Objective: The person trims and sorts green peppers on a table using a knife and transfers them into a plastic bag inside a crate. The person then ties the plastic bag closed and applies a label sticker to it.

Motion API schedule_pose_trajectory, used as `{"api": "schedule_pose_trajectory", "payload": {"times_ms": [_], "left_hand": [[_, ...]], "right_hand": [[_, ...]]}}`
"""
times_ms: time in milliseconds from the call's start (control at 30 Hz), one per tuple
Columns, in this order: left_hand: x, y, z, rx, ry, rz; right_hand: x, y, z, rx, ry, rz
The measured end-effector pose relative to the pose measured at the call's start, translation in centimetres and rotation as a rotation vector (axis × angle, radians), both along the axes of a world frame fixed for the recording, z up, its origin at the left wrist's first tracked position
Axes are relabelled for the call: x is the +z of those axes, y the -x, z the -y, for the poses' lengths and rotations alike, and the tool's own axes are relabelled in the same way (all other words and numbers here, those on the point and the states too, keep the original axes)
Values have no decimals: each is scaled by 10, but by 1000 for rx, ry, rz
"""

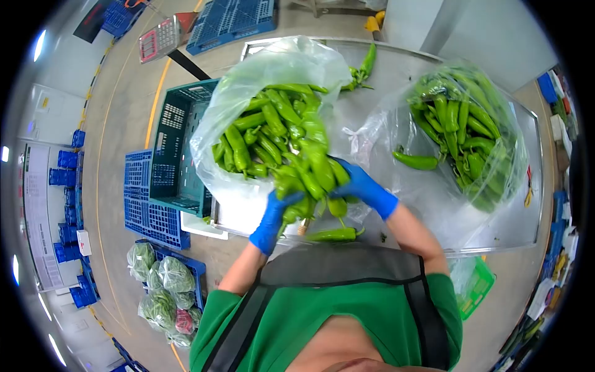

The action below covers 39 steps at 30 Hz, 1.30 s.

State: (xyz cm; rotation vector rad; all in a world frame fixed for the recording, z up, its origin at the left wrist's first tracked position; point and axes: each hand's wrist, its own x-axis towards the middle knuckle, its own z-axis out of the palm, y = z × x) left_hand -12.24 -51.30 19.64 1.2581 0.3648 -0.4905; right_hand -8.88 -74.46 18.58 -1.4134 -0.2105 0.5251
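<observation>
Both of my hands wear blue gloves and hold a bunch of green peppers (313, 178) between them. My left hand (279, 214) is wrapped round the bunch's left side, and my right hand (361, 188) grips its right side. Just beyond, an open clear plastic bag (217, 130) holds many green peppers (268, 127). To the right lies another clear bag (511, 136) full of peppers. A single pepper (415, 162) rests beside that bag, and one more (334, 235) lies near my apron. A few peppers (365, 64) are at the table's far side.
The metal table (496, 235) has a raised rim. At its left stands a dark green crate (178, 146), with blue pallets (139, 192) beside it. A scale display (160, 41) is at the upper left. Bagged vegetables (162, 307) lie lower left; a bright green basket (476, 288) is lower right.
</observation>
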Motion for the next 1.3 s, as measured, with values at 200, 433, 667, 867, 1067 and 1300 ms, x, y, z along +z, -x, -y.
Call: {"api": "schedule_pose_trajectory", "payload": {"times_ms": [200, 433, 667, 867, 1067, 1300], "left_hand": [[-9, -152, -73, 340, -305, 352], [6, -183, -120, 350, -1230, 790], [50, -115, -85, 601, -1114, 1046], [10, -56, -8, 230, -494, 701], [-37, -66, 142, -426, -34, 208], [-109, -145, 255, -442, -195, 106]], "right_hand": [[-13, -217, -127, -273, 269, 317], [17, -280, -66, -848, 626, 988], [7, -99, 77, -773, 644, 732], [28, -36, 229, -1351, 1493, 637], [-46, -10, 190, -557, 1657, 331], [51, -62, 294, -827, 1732, 562]]}}
